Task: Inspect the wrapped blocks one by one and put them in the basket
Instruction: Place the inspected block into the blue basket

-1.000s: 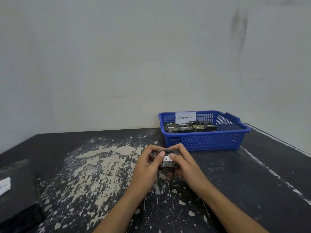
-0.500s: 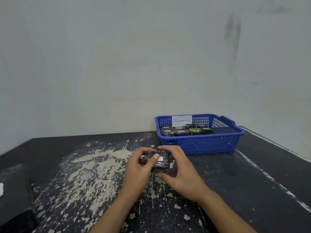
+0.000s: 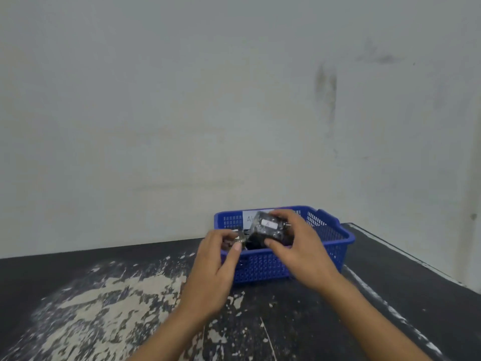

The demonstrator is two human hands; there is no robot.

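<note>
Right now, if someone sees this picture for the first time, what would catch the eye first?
First the blue plastic basket at the back of the table, near the wall, the only bright colour in view. Just in front of and above its near rim, the right hand holds a dark wrapped block with a small white label, while the left hand pinches the wrap's edge. The black table shows large patches of worn paint on the left.

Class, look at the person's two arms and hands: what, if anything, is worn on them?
Nothing shows. The left hand and right hand are bare: no gloves, rings, watch or bands. Both forearms are uncovered to the picture's bottom edge, with no sleeve in sight.
</note>
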